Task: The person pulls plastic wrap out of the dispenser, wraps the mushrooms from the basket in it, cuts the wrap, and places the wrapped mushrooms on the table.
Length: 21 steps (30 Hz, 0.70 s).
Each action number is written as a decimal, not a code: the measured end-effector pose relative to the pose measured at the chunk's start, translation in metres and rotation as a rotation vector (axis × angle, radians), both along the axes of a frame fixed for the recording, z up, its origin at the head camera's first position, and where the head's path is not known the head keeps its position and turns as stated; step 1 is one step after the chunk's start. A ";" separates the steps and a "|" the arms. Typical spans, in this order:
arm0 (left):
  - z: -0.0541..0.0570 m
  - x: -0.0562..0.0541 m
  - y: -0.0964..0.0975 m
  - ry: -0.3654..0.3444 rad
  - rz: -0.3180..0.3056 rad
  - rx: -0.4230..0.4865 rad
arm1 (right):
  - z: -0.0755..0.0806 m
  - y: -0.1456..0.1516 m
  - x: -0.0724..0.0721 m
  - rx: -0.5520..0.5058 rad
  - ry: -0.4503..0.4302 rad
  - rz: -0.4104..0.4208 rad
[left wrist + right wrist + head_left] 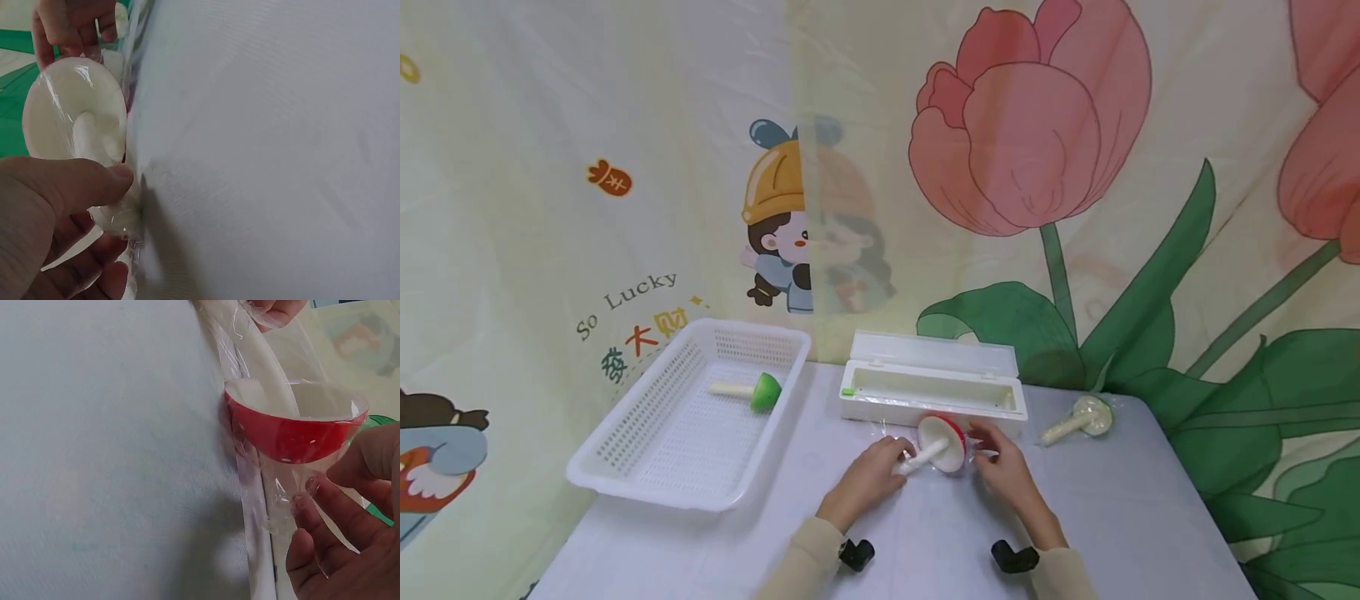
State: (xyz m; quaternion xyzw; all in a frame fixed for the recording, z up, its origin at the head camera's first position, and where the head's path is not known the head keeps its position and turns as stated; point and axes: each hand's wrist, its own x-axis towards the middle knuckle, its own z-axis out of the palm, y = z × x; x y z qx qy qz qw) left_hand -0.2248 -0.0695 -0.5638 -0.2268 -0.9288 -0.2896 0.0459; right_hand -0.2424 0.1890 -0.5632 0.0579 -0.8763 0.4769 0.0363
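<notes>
A toy mushroom with a red cap [294,434] and a pale stem [87,137], in a clear plastic wrapper [281,500], is held low over the table before the white box. My left hand [871,475] grips the stem, thumb on top and fingers curled beneath. On the cap's far side, my right hand [1003,468] has its thumb and fingertips close together and pinches the wrapper just past the red dome. The cap's pale underside faces left, toward my left hand.
A white perforated basket [658,498] at the left holds a green-capped toy mushroom [766,392]. Behind my hands stands a long white box [880,410], its lid [934,354] raised. Another wrapped pale mushroom [1090,417] lies to the right. A printed cloth [865,50] hangs behind the table.
</notes>
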 end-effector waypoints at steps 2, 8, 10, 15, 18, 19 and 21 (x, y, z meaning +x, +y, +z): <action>-0.001 0.001 0.000 0.009 -0.019 0.006 | 0.001 0.001 0.001 0.026 -0.015 0.012; 0.000 0.006 -0.004 -0.065 -0.023 0.001 | 0.010 0.006 0.004 0.132 -0.085 0.090; 0.002 0.008 -0.006 -0.099 -0.038 0.013 | 0.015 0.009 0.006 0.154 -0.096 0.130; 0.007 0.011 -0.010 -0.192 -0.100 0.060 | 0.026 0.023 0.014 0.186 -0.098 0.216; 0.010 0.012 -0.013 -0.211 -0.130 0.068 | 0.033 0.029 0.017 0.177 -0.098 0.241; 0.010 0.011 -0.014 -0.216 -0.140 0.068 | 0.035 0.029 0.018 0.169 -0.096 0.240; 0.010 0.011 -0.017 -0.244 -0.160 0.075 | 0.038 0.030 0.019 0.149 -0.084 0.221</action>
